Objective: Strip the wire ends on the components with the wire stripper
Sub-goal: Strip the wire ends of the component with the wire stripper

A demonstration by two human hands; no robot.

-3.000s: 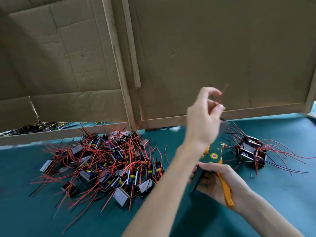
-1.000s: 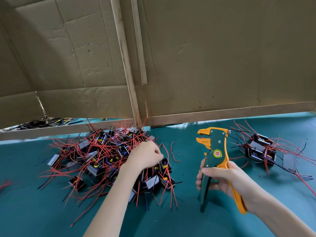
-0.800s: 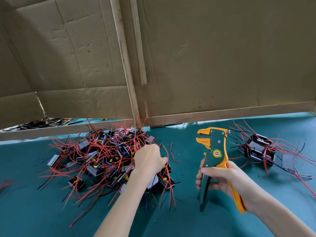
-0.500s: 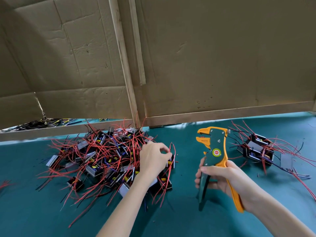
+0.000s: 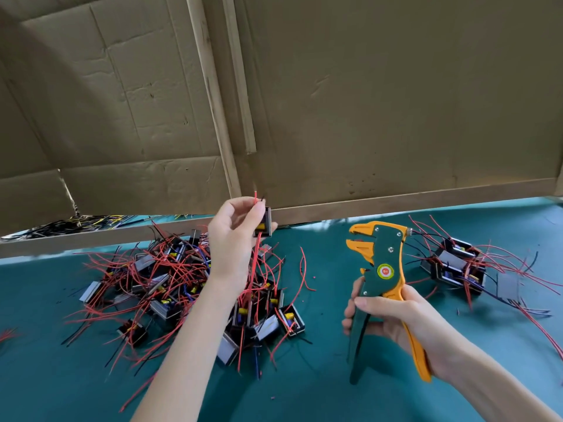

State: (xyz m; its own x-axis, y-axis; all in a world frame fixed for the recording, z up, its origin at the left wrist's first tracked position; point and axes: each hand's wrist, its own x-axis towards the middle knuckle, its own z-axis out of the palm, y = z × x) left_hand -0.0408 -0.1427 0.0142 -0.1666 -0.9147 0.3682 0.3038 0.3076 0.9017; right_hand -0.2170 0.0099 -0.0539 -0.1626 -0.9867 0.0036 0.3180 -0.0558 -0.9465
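Observation:
My left hand (image 5: 233,239) is raised above the table and holds one small black component (image 5: 264,224) with red wires hanging down from it; a short red wire end sticks up between the fingertips. My right hand (image 5: 393,318) grips the handles of the green and orange wire stripper (image 5: 379,269), jaws pointing up and left, apart from the component. A big pile of components with tangled red and black wires (image 5: 170,287) lies on the teal table below my left hand. A smaller group of components (image 5: 457,266) lies at the right.
Cardboard panels on wooden strips (image 5: 365,117) stand as a wall along the back of the teal table (image 5: 320,376). More dark wires (image 5: 76,223) show through the gap under the left panel. Loose red wires (image 5: 542,324) trail off toward the right edge.
My left hand has lifted a component out of the pile and raised it up toward the cardboard wall. My right hand and the stripper have barely moved.

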